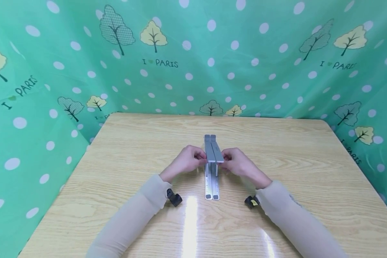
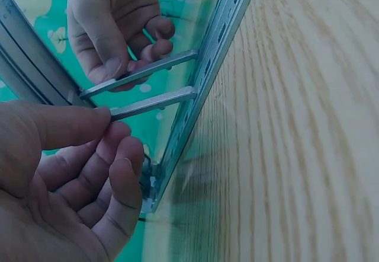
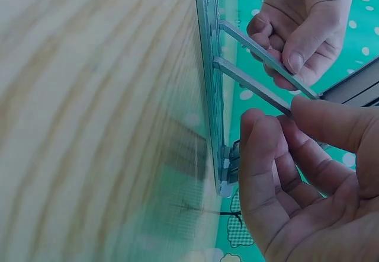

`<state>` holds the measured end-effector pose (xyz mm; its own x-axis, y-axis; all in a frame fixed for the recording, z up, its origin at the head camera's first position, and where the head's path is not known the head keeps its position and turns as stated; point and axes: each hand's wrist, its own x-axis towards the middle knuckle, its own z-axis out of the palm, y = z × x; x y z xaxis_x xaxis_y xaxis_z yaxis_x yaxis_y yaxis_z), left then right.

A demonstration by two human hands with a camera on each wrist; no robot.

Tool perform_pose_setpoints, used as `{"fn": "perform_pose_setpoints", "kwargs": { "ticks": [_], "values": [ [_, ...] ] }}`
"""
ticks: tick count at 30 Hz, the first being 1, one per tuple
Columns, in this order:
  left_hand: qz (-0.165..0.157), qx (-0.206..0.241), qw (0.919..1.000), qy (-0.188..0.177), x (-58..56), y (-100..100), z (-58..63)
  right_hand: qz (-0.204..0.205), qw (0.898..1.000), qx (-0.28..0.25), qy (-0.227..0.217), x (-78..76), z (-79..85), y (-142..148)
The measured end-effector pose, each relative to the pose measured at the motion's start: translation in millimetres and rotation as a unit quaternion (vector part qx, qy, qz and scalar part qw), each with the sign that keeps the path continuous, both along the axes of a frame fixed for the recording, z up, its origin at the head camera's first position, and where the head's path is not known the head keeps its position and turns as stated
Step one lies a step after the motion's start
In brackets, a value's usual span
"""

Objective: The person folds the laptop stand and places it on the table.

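Note:
A folding silver laptop stand [image 1: 214,152] stands at the middle of the table, its two halves side by side. Its long slotted base rails [image 1: 208,184] lie on the wood, while the upper arms are raised at a slant above them. My left hand [image 1: 190,158] pinches the left support bar [image 2: 155,102] between thumb and index finger, near the bar's upper end. On the other side, my right hand [image 1: 240,165] pinches the right support bar [image 3: 251,84] the same way. Both bars' lower ends meet the slotted rails. In the head view the raised arms partly hide the fingertips.
The wood-grain table [image 1: 142,139] stretches around the stand, with glare near its front. A green dotted curtain [image 1: 209,46] hangs behind and at both sides. Small black wrist cameras, left [image 1: 174,197] and right [image 1: 251,202], stick out inward at the cuffs.

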<state>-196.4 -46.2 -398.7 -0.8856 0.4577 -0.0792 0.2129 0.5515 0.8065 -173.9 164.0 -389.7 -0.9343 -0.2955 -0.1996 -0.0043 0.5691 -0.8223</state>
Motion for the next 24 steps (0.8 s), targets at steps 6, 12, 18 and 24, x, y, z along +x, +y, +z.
{"fn": "perform_pose_setpoints", "kwargs": {
  "ticks": [6, 12, 18, 24],
  "values": [
    [0.006, -0.005, 1.0, -0.004, 0.5, 1.0, 0.3, -0.006, 1.0, -0.014, -0.009, -1.3, -0.9, -1.2],
    [0.012, -0.003, 0.9999, 0.004, 1.5, 1.2, 0.3, -0.012, 1.0, -0.015, -0.005, -0.4, -1.1, -2.5],
    [0.017, 0.005, 0.9998, 0.013, 1.5, 1.9, -1.3, -0.01, 1.0, -0.017, 0.006, 0.9, -0.5, -2.7],
    [0.017, 0.024, 0.9996, -0.002, 1.1, 1.9, -2.1, -0.017, 1.0, -0.013, -0.001, 1.9, 1.7, -2.1]
  ]
}}
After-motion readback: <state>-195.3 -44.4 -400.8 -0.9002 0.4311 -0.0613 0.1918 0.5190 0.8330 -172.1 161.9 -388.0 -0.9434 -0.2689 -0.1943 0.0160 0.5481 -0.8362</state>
